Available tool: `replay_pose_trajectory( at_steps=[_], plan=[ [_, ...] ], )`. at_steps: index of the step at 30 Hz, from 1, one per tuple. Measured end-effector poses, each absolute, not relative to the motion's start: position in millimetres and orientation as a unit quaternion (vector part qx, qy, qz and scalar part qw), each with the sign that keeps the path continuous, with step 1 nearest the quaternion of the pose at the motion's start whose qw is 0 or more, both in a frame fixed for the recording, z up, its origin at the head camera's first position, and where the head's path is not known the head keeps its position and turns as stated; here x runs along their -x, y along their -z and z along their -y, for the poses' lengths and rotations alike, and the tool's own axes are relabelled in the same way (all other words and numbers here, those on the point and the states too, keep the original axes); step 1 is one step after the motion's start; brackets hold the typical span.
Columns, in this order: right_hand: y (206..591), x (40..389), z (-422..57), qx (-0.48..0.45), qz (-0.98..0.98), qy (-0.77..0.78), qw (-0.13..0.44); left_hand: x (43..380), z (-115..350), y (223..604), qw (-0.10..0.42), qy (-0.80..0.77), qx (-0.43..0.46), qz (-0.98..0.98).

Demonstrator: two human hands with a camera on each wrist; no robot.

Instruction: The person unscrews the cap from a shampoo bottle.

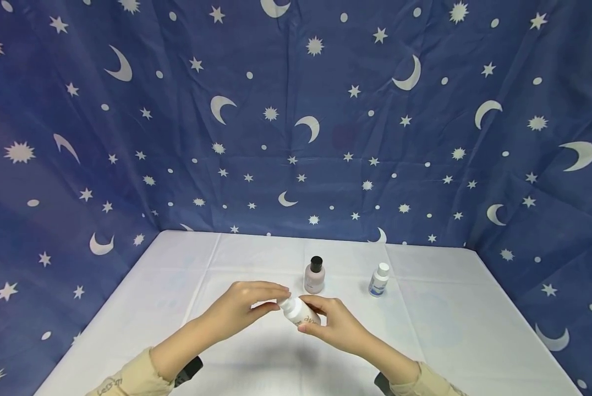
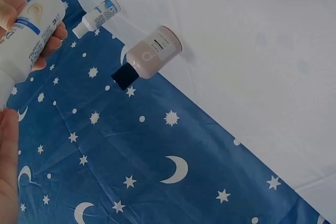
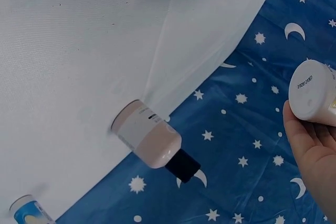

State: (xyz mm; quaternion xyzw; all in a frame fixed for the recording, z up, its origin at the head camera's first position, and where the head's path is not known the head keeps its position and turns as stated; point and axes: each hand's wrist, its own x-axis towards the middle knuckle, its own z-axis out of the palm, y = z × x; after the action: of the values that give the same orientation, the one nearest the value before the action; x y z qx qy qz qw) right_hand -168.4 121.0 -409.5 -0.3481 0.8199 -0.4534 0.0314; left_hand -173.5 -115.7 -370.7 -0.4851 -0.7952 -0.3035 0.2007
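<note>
A white bottle (image 1: 301,313) with printed lettering is held tilted above the table, its capped end toward the left and up. My right hand (image 1: 340,327) grips its body between thumb and fingers. At the other end, my left hand (image 1: 244,305) has thumb and fingertips around the white cap, pinching it. In the left wrist view, the white bottle (image 2: 39,30) shows a blue band and small print, and only part of my left hand (image 2: 8,166) appears. The right wrist view shows the bottle's round base (image 3: 308,90) with a stamped code, above my right hand (image 3: 315,156).
Behind the hands, a pale pink bottle (image 1: 314,280) with a black cap stands upright on the white-covered table (image 1: 217,357). To its right stands a smaller white bottle (image 1: 378,281) with a blue label. A blue star-and-moon cloth (image 1: 296,137) hangs around the table's back and sides.
</note>
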Motion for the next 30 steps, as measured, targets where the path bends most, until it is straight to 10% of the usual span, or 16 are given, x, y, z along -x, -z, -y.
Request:
replay_pose_trajectory(
  at_steps=[30],
  plan=[
    [410.0, 166.5, -116.2, 0.328, -0.835, 0.441, 0.04, 173.7, 108.6, 373.3, 0.129, 0.363, 0.368, 0.846]
  ],
)
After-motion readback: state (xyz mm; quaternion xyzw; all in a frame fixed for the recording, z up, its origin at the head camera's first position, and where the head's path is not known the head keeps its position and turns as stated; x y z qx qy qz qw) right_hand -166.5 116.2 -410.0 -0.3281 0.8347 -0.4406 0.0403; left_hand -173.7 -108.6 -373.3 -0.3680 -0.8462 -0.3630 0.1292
